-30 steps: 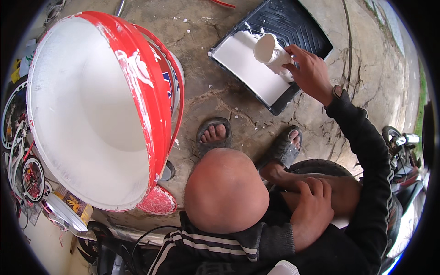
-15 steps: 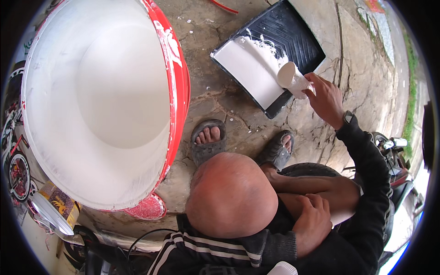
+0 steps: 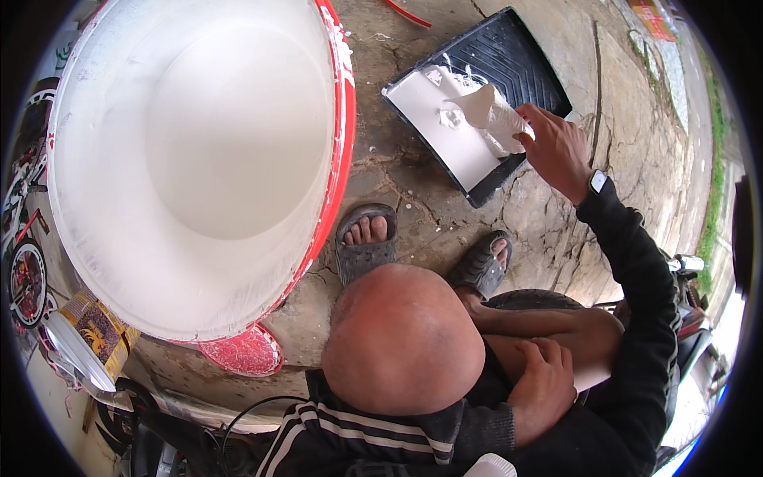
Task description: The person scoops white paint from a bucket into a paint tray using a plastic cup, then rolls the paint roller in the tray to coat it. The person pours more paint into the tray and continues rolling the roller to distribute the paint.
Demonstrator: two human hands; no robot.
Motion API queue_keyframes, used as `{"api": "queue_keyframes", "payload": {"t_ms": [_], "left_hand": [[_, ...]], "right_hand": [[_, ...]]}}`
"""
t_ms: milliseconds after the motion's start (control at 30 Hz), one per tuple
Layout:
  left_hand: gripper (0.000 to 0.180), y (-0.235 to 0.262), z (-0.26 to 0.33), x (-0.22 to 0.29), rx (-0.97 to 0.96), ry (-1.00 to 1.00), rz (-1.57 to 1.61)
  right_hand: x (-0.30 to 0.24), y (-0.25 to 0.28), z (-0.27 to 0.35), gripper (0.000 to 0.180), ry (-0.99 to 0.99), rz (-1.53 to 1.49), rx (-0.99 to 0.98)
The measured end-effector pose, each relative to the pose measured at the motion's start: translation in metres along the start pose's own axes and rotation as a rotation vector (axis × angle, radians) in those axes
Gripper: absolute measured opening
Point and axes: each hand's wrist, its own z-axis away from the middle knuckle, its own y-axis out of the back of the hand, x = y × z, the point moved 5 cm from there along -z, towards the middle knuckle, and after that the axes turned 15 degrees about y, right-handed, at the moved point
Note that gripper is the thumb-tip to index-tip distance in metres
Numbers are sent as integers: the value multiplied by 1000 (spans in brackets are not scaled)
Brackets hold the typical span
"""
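My right hand [image 3: 560, 151], with a watch at the wrist, is closed round a white paint-coated cup [image 3: 497, 119]. The cup is tipped sideways over a black paint roller tray [image 3: 534, 67], its mouth toward the left. White paint [image 3: 421, 99] lies pooled in the near-left part of the tray, and a ripple shows in it just below the cup's mouth. My left hand [image 3: 547, 389] rests with bent, loose fingers against my right leg, holding nothing. My left forearm crosses behind my bare left knee [image 3: 401, 338].
A large red-rimmed bucket [image 3: 343, 127] of white paint stands at the left, with a red lid [image 3: 246, 351] under its near edge. A yellow-and-brown can [image 3: 99, 326] and a bicycle wheel [image 3: 28, 282] are farther left. Cracked concrete [image 3: 612, 151] surrounds the tray.
My right hand has tipped the cup further toward the tray, and paint has disturbed the pool's surface. The view has shifted slightly. My left hand stays where it was.
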Motion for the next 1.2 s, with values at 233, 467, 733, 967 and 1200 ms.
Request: {"api": "queue_keyframes", "payload": {"t_ms": [233, 467, 733, 967, 1200], "left_hand": [[32, 2, 2, -1, -11, -30, 11], [32, 8, 3, -2, -72, -77, 34], [32, 8, 4, -4, -42, -50, 80], [32, 7, 2, -5, -28, -32, 65], [32, 8, 2, -4, -36, -39, 62]], "right_hand": [[-3, 15, 9, 29, 0, 28, 4], [-1, 14, 26, 29, 71, 105, -55], [2, 4, -4, 24, 168, 225, -18], [0, 8, -24, 28, 194, 282, 19], [3, 13, 2, 30, 186, 215, -54]]}}
